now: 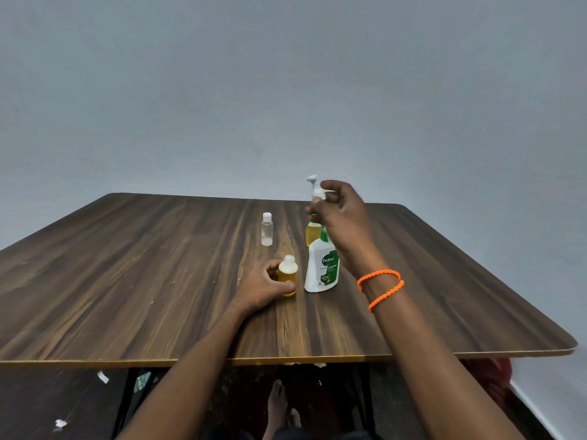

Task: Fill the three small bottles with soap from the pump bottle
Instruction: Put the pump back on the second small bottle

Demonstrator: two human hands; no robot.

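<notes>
Gripping an uncapped small bottle (pixel 288 278) of amber soap at frame centre, the left hand (pixel 265 284) is resting on the table (pixel 127 265). Just right, the right hand (pixel 341 217) is holding the pump head (pixel 314 185) above the pump bottle (pixel 322 268), hiding its neck and most of a second amber bottle (pixel 313 233) behind. A capped bottle (pixel 267 229), its contents hard to make out, is standing farther back, left.

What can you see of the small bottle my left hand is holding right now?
The small bottle looks like clear plastic with a rounded shoulder and a short threaded neck, and no cap is on it. It stands upright on the wooden table, just left of the white pump bottle without touching it. Amber soap fills roughly its lower half. The left hand grips its body, fingers behind and thumb across the front.
</notes>
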